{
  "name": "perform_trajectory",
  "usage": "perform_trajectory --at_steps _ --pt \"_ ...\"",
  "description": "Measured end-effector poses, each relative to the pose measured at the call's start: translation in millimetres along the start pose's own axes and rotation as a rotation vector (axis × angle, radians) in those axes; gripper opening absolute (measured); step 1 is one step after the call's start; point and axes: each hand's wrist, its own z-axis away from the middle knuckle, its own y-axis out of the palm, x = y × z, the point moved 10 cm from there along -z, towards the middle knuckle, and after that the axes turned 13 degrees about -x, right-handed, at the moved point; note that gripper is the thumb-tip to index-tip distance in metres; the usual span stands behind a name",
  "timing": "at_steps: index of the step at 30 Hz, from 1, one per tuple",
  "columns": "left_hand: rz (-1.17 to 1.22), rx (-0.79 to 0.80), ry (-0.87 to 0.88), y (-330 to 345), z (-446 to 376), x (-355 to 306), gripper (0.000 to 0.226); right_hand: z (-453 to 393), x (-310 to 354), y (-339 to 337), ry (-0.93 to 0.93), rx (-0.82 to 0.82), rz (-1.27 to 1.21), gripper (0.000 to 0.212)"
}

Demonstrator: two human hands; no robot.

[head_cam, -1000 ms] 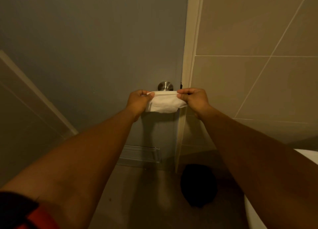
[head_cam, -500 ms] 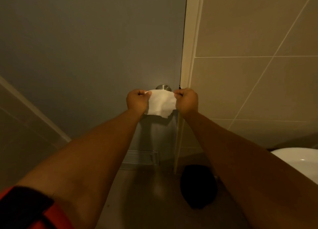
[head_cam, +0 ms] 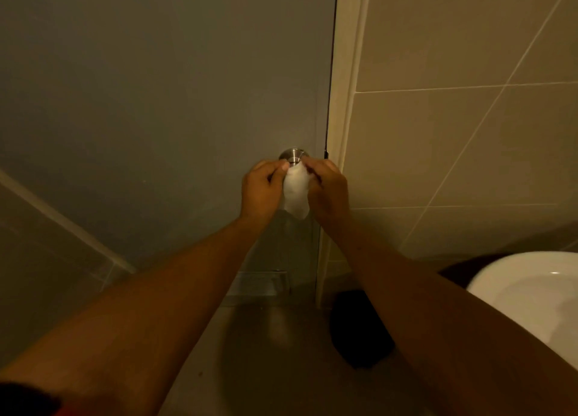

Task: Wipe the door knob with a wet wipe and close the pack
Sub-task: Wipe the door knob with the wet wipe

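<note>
In a dim tiled bathroom, the left hand [head_cam: 261,190] and right hand [head_cam: 328,190] both pinch a white wet wipe [head_cam: 295,193] just below the metal door knob [head_cam: 293,156] on the grey door [head_cam: 156,103], beside a white sink [head_cam: 531,296].

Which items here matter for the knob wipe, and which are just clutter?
In play: door knob; wet wipe, pinched between left hand and right hand. The pack is not in view.

Bystanders: white basin; dark object on the floor; door vent.
</note>
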Motion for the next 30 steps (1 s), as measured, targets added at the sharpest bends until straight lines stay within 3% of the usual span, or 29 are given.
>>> perform_trajectory --at_steps 4,9,14,21,23,26,30 --pt "0.056 -0.014 -0.049 4 5 5 0.028 8 -8 5 0.070 -0.073 -0.021 0.030" --pt "0.199 -0.145 -0.316 0 4 30 0.025 21 -36 15 0.384 -0.121 -0.185 0.025" --pt "0.159 -0.162 -0.301 0 18 37 0.032 19 -38 11 0.411 -0.164 -0.143 0.028" --pt "0.097 0.002 -0.325 25 -1 20 0.032 27 -46 27 0.569 0.045 -0.235 0.037" --pt "0.078 -0.008 -0.304 20 -7 21 0.030 31 -43 26 0.556 0.035 -0.267 0.036" --pt "0.101 -0.043 -0.309 5 -2 35 0.020 25 -36 12 0.489 -0.151 -0.264 0.028" --pt "0.073 -0.008 -0.377 5 7 50 0.019 12 -2 -5 0.053 -0.306 0.057 0.019"
